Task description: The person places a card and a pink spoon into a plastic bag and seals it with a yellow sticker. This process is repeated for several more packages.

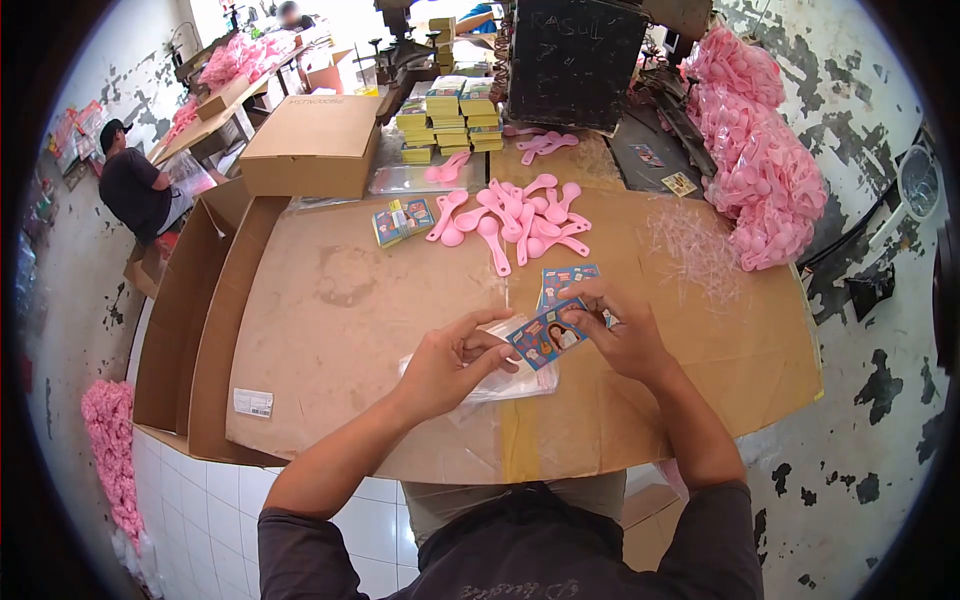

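Observation:
My right hand (622, 330) pinches the upper right corner of a blue printed card (546, 338). At the card's left end, my left hand (458, 362) has its thumb and fingers close together over clear plastic bags (525, 383); whether it grips the card or a bag is hard to tell. Behind the held card lies another blue card (568, 280) on the cardboard tabletop. Further back is a loose pile of pink spoons (515, 215), and to its left a banded stack of cards (403, 222).
A closed carton (312, 145) and stacked cards (465, 105) stand at the back, near a black box (575, 62). Bagged pink spoons (750, 150) hang over the right edge. Plastic scraps (700, 245) lie at right. A person (140, 185) sits at the far left.

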### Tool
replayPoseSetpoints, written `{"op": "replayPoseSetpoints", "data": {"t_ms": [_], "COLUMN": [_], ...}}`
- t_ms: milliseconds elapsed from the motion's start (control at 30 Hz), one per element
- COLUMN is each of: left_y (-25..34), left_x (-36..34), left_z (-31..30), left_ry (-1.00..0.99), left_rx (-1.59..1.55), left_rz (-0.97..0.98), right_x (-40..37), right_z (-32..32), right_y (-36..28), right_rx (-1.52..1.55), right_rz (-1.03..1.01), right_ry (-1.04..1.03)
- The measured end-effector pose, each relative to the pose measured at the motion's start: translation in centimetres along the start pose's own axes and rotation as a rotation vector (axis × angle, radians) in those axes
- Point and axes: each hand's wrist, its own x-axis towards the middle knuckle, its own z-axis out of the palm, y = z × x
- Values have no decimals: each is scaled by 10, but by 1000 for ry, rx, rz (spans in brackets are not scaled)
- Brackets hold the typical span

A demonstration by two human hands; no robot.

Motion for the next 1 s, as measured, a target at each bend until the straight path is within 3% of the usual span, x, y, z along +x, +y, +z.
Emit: {"op": "replayPoseSetpoints", "data": {"t_ms": [133, 233, 333, 433, 533, 600, 700, 800, 900, 1000], "left_y": [1, 4, 5, 4, 4, 5, 2, 5, -2, 5], "left_x": [-1, 0, 0, 0, 0, 0, 1, 2, 3, 2], "left_z": [1, 6, 5, 1, 2, 2, -1, -7, -8, -8], "left_ry": [-30, -43, -33, -21, 14, 36, 43, 40, 91, 132], "left_rx": [121, 80, 12, -11, -58, -117, -147, -58, -154, -167], "left_rz": [-14, -65, -85, -87, -110, -126, -133, -213, -125, -100], "right_x": [-2, -8, -10, 4, 21, 44, 61, 68, 74, 73], "right_z": [9, 28, 23, 21, 3, -14, -25, -18, -26, -37], "right_y": [-2, -3, 1, -7, 20, 45, 79, 91, 76, 20], "right_rx": [23, 362, 295, 137, 62, -349, -663, -682, -770, -519], "right_rz": [37, 146, 264, -147, 103, 165, 72, 30, -78, 14], "right_ry": [6, 152, -39, -192, -240, -53, -52, -47, 68, 177]}}
